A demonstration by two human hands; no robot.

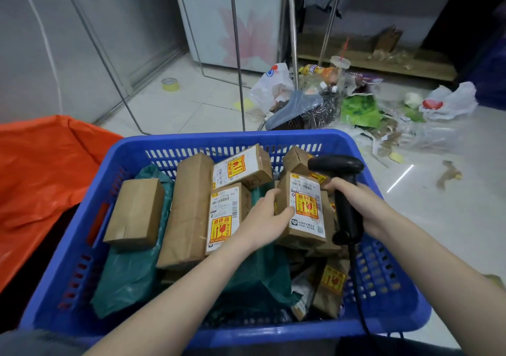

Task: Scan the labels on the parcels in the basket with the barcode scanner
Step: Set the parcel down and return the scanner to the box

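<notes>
A blue plastic basket (383,325) in front of me holds several brown cardboard parcels and green plastic mailers (128,270). My left hand (262,218) grips the left edge of a small brown parcel (306,210), holding it tilted up so its white shipping label with a yellow and red fragile sticker faces me. My right hand (361,205) holds the handle of a black corded barcode scanner (339,169); its head sits just above and to the right of that parcel. Two other labelled parcels (223,216) lie to the left of my left hand.
An orange plastic bag (41,169) lies left of the basket. On the tiled floor beyond are a pile of rubbish and plastic bags (342,100), a roll of yellow tape (170,84), metal rack legs (237,54) and a low wooden shelf (383,59).
</notes>
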